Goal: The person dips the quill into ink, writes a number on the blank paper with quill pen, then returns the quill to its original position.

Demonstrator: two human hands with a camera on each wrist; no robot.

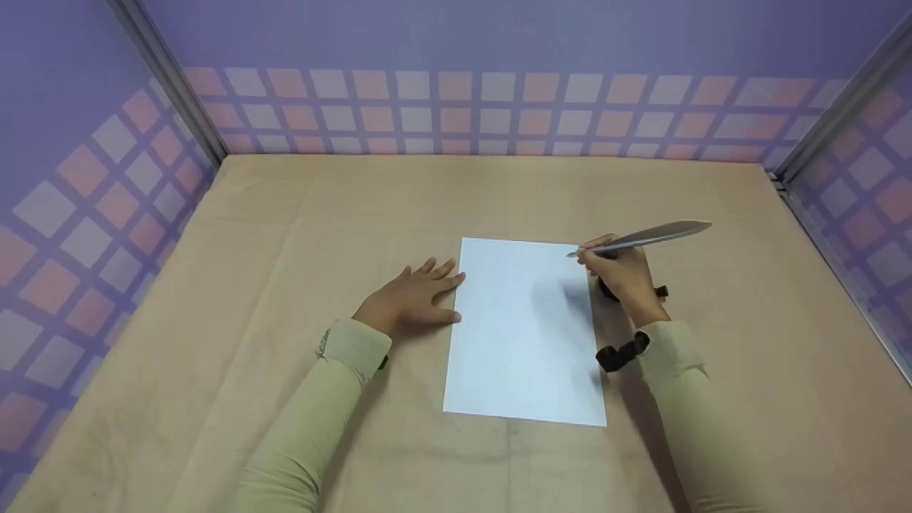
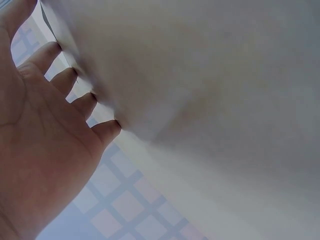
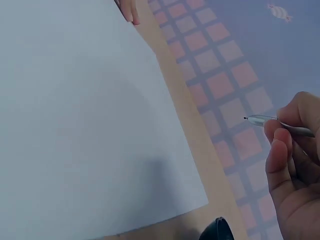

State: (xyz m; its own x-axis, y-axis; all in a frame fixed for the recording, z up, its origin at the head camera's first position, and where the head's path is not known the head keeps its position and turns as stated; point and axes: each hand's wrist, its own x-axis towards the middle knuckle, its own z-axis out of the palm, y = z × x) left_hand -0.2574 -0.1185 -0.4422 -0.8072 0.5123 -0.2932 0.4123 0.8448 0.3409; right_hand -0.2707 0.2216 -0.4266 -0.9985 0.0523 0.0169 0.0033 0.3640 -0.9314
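A white sheet of paper (image 1: 526, 335) lies flat near the middle of the table (image 1: 214, 299). The right hand (image 1: 621, 274) pinches a feather-shaped silver pen (image 1: 645, 239), its tip apparently just above the sheet's far right corner. The left hand (image 1: 413, 296) rests flat, fingers straight, touching the sheet's left edge.

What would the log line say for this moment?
left hand: flat on table, fingertips at paper edge | right hand: holds feather pen, tip over paper's top right corner
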